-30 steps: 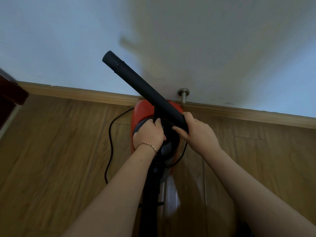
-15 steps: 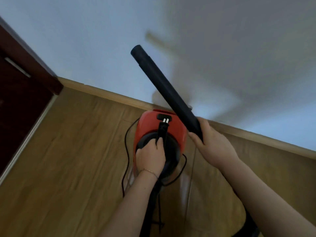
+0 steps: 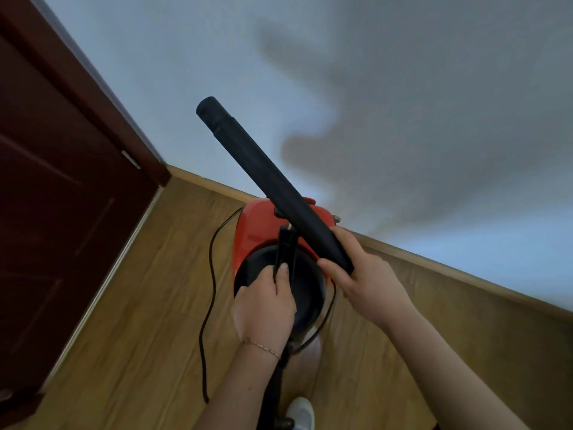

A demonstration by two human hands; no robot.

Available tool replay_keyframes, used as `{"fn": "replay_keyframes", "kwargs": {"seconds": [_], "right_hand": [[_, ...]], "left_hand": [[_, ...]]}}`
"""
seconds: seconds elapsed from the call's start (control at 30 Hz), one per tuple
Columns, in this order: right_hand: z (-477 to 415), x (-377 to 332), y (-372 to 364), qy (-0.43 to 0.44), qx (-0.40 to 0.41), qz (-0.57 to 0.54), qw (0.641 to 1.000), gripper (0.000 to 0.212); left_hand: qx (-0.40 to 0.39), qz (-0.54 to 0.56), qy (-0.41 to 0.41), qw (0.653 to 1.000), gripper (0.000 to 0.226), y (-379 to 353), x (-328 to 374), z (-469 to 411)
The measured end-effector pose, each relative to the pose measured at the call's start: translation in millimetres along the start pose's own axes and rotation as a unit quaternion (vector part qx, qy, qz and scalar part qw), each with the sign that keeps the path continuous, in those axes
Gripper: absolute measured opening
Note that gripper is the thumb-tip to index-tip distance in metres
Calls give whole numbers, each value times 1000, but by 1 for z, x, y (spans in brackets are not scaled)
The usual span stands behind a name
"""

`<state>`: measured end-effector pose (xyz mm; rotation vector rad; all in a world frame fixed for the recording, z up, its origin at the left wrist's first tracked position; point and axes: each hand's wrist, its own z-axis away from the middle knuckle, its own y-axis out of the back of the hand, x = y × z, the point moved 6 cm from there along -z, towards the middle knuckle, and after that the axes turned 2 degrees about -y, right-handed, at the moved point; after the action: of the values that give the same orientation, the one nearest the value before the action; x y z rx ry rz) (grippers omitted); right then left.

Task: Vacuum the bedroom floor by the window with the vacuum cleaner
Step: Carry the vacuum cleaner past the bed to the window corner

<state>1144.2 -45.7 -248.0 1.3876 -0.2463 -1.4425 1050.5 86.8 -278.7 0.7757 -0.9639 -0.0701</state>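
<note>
**Plastic, wood and paint: the surfaces in view**

The vacuum cleaner (image 3: 260, 225) has a smooth, glossy red plastic shell with a black plastic front that carries a faint sheen. The black tube (image 3: 269, 181) looks like matt plastic, slightly grainy, with almost no reflection. The power cord (image 3: 210, 274) is thin, black and smooth, with a rubbery look. The floor (image 3: 148, 290) is light brown wood-look planks with visible grain and a satin finish that gives soft reflections. The skirting board (image 3: 449, 268) matches it in wood tone. The door (image 3: 55, 197) is dark reddish-brown wood, semi-gloss. The wall (image 3: 403, 88) is flat, matt, pale paint. A fine metallic chain bracelet (image 3: 262, 347) glints on the left wrist.
</note>
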Motion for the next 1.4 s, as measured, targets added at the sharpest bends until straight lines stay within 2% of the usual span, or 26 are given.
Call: {"fn": "replay_keyframes", "kwargs": {"seconds": [0.13, 0.33, 0.47, 0.67, 0.9, 1.13, 1.4], "right_hand": [[32, -48, 32, 31, 6, 10, 999, 47], [75, -115, 52, 73, -33, 61, 995, 25], [112, -169, 44, 132, -57, 108, 984, 25], [164, -234, 5, 197, -91, 155, 964, 24], [252, -338, -79, 335, -176, 216, 900, 30], [370, -443, -206, 462, -293, 243, 801, 30], [519, -530, -327, 565, -365, 244, 698, 38]], "left_hand": [[40, 21, 4, 999, 46, 62, 19, 34], [132, 44, 26, 990, 52, 146, 30, 104], [190, 71, 51, 978, 46, 195, 22, 162], [276, 113, 131, 945, 39, 258, -26, 253], [386, 144, 243, 878, 39, 326, -116, 374], [449, 172, 353, 802, 38, 381, -227, 512], [552, 213, 435, 679, 45, 420, -337, 665]]}}
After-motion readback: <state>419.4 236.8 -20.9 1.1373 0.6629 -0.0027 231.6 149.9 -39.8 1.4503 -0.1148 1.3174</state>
